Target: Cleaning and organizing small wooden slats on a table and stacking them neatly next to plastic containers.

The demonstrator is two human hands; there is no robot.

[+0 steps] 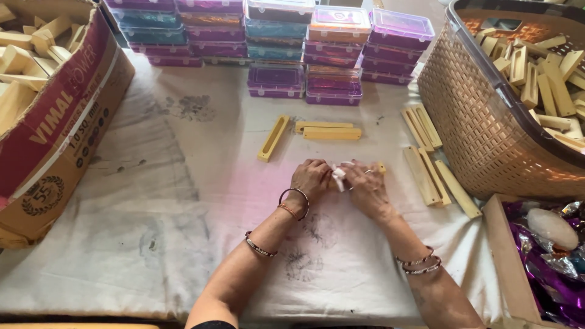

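My left hand (312, 178) and right hand (364, 186) meet on the stained white cloth (183, 244), fingers curled shut round a small white wad (338, 176) pinched between them. It looks soft and light, so I judge a fingertip pinch at its edges is enough. A bit of yellow wooden piece (381, 167) peeks past my right fingers. Beyond lie slotted wooden sticks (328, 130), then stacked coloured plastic boxes (277, 36).
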